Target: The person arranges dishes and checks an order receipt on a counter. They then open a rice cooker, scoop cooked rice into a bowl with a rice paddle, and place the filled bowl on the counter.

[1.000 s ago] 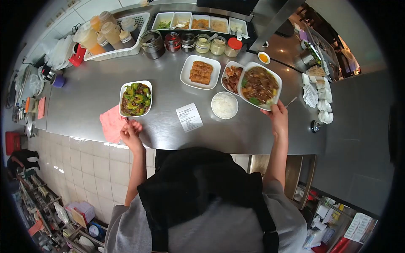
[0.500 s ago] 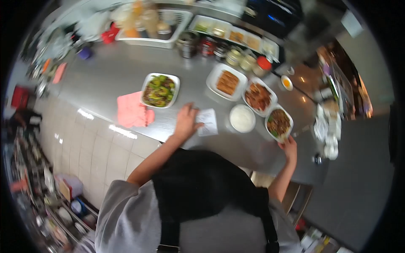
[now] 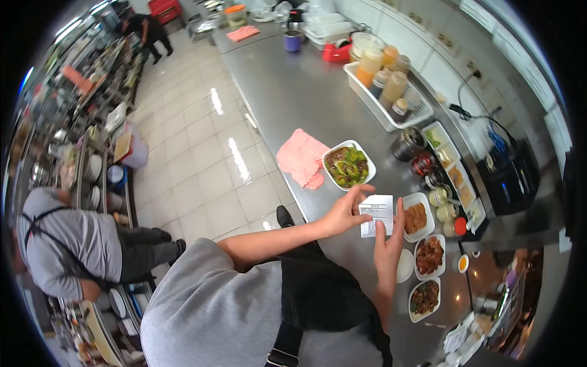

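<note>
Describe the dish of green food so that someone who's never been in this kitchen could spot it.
On the long steel counter, find the pink cloth nearer the person. Right beside it sits a white dish. Its mostly bright green food sets it apart from the nearby dishes of brownish food.

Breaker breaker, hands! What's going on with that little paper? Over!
Left hand and right hand at paper slip, one each side. Printed side visible, fingers overlapping its edges. Green-vegetable dish close by left fingertips. Over.
</note>
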`<state>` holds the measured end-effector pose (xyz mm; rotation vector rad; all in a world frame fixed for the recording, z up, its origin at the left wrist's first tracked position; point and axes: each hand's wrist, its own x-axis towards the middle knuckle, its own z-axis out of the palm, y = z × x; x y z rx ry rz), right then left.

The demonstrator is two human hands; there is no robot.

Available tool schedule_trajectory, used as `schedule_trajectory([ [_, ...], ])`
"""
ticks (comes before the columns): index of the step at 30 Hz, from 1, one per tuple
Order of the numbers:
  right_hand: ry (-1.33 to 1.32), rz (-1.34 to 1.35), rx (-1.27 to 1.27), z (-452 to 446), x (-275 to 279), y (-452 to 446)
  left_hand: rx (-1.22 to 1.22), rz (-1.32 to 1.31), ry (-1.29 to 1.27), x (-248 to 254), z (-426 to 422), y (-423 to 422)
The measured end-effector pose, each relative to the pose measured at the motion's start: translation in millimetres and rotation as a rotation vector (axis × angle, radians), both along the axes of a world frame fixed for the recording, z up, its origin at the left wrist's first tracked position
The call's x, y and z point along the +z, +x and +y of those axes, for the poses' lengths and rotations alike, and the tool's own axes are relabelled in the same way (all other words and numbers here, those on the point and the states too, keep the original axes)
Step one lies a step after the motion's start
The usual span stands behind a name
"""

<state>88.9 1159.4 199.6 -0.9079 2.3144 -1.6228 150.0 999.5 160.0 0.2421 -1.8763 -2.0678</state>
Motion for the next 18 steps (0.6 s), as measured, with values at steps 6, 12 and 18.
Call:
schedule_trajectory([
  [6,-0.224,-0.011,0.121,-49,-10,8,0.374,0.084,0.039,29,-25,39],
  [12,-0.142,-0.052,0.389,-72,11,24,0.581,0.147,-0.285,39,-44,72],
  [18,-0.218,-0.117,0.482,-94,12,42,0.715,0.103,-0.338,54,-53,94],
])
